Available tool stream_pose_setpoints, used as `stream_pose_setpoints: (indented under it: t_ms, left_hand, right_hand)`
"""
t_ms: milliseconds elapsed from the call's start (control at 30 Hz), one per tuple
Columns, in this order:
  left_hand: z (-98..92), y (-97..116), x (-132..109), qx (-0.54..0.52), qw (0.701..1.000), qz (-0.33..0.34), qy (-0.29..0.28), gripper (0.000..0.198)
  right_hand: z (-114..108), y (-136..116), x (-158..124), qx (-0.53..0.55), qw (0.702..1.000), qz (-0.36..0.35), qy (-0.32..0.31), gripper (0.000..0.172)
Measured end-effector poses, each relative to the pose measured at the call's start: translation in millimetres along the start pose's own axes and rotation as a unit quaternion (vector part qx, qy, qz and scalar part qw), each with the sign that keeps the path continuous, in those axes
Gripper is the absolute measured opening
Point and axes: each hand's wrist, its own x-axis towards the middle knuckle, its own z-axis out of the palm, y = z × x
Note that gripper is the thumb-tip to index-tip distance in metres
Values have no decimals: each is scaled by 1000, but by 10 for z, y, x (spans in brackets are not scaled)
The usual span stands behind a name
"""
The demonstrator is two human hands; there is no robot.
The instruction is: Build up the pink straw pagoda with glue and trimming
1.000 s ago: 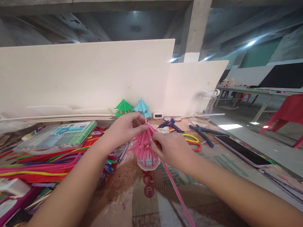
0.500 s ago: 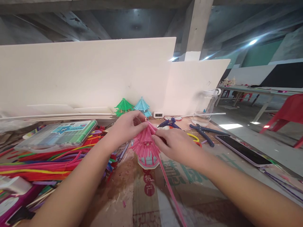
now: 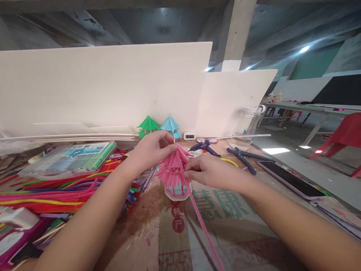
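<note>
A small pink pavilion model (image 3: 175, 169) with a two-tiered roof of fuzzy pipe-cleaner strips stands upright at the middle of the table, on a pale base with pink posts. My left hand (image 3: 155, 148) pinches the tip of its roof from the left, thumb and fingers closed around the peak. At the right edge of the lower roof, my right hand (image 3: 207, 171) has thumb and forefinger pressed together on a long pink pipe cleaner (image 3: 201, 218). That strip trails toward the front edge of the view. Its upper end is hidden among the roof strips.
Green (image 3: 148, 126) and blue (image 3: 170, 126) models stand behind. To the right are a glue gun (image 3: 204, 146), pliers (image 3: 242, 158), a phone (image 3: 290, 180) and a clear bottle (image 3: 248, 126). Colourful pipe cleaners (image 3: 56, 192) and a marker case (image 3: 70, 158) lie left.
My right hand has moved slightly down along the roof's right side, its fingers now pinched lower. Some upper roof strips stick out to the right. My left hand stays at the peak.
</note>
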Motion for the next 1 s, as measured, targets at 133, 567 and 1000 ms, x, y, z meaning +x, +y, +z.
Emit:
stream_pose_setpoints:
  t_ms: [133, 567, 1000]
  left_hand:
    - [-3, 12, -9, 3, 1000, 1, -2, 20]
    - [-3, 2, -11, 8, 1000, 3, -2, 19]
    - [11, 0, -8, -4, 1000, 16, -3, 17]
  right_hand:
    - [35, -28, -12, 13, 1000, 10, -3, 22]
    - [114, -9, 7, -14, 999, -15, 35, 19]
    - [90, -33, -35, -134, 959, -34, 246, 8]
